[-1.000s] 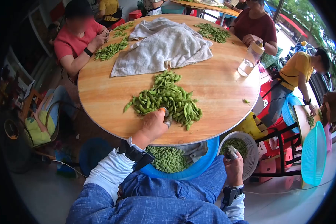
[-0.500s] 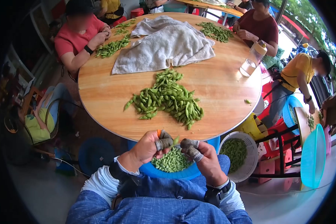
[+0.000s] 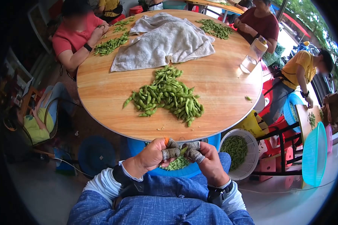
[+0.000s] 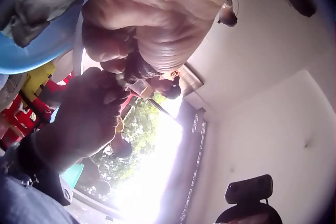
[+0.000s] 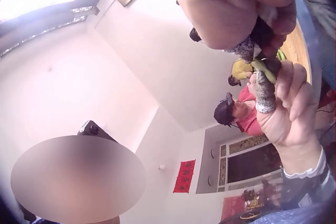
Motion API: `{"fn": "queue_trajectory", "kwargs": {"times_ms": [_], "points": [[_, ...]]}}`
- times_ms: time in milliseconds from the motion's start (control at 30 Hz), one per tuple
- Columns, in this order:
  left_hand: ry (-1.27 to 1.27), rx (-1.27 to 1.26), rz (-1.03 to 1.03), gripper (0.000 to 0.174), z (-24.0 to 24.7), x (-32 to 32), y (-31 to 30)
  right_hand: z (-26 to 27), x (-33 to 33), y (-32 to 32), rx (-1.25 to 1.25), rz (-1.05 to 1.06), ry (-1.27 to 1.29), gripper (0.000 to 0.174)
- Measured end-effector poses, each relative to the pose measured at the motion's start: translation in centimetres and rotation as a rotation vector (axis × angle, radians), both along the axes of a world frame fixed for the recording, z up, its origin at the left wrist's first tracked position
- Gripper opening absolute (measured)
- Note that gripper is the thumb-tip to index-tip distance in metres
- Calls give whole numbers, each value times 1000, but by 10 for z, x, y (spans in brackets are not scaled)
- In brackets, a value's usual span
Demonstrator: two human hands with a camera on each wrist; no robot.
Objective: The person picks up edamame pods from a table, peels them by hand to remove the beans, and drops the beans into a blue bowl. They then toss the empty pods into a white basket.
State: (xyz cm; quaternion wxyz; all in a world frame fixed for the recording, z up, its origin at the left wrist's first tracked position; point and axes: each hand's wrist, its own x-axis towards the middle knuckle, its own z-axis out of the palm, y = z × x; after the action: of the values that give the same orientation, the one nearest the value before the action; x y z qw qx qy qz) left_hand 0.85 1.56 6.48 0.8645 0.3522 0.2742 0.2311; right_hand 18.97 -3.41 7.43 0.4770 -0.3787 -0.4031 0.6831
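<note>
In the head view my left hand [image 3: 151, 155] and right hand [image 3: 211, 162] meet just below the table's near edge. Gray wrappings cover the thumb and a finger of each. Between them is a green soybean pod [image 3: 183, 150], pinched by the left hand at one side and by the right at the other; the right wrist view also catches the pod [image 5: 264, 70] at the fingertips. Beneath the hands sits a blue basin [image 3: 194, 171] holding shelled green beans [image 3: 177, 164], partly hidden. A heap of unshelled pods [image 3: 169, 95] lies on the round wooden table [image 3: 105, 101].
A pale cloth [image 3: 165, 41] is draped over the table's middle, with a clear bottle [image 3: 251, 58] at the right. The white basket [image 3: 254, 162] at my right contains pods. People sit around the table, with more pod piles [image 3: 110, 44] beside them.
My left hand has come back from the heap toward my lap with a pod. The right hand has moved in from above the white basket to meet it, and both now grip the pod.
</note>
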Motion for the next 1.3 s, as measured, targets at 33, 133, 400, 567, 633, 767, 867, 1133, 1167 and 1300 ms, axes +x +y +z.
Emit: {"fn": "queue_trajectory", "kwargs": {"times_ms": [33,133,400,567,633,767,867,1133,1167,1300], "points": [[-18,-13,-4,20,0,0,0,-1,0,0,6,9,-10,20],[-40,-69,-9,20,-3,0,-2,1,-4,0,-16,-30,-28,19],[745,1450,84,24,-2,5,-12,-21,-7,0,-11,-108,-32,18],[436,1242,75,20,-24,2,-12,-28,0,-2,-30,-6,84,20],[297,1168,166,19,-24,9,-11,-41,-2,-2,19,-6,175,21],[210,603,42,23,-32,0,-16,-47,-11,2,104,-58,325,22],[-216,-78,97,30,-34,7,-18,-60,-13,2,133,-79,336,21],[71,325,60,31,-27,5,-15,-50,-3,1,25,-46,210,18],[140,592,40,30,-20,7,-16,-47,-3,1,15,-62,197,18],[292,937,-18,26,2,7,-12,-32,-4,1,-9,-99,130,20]]}}
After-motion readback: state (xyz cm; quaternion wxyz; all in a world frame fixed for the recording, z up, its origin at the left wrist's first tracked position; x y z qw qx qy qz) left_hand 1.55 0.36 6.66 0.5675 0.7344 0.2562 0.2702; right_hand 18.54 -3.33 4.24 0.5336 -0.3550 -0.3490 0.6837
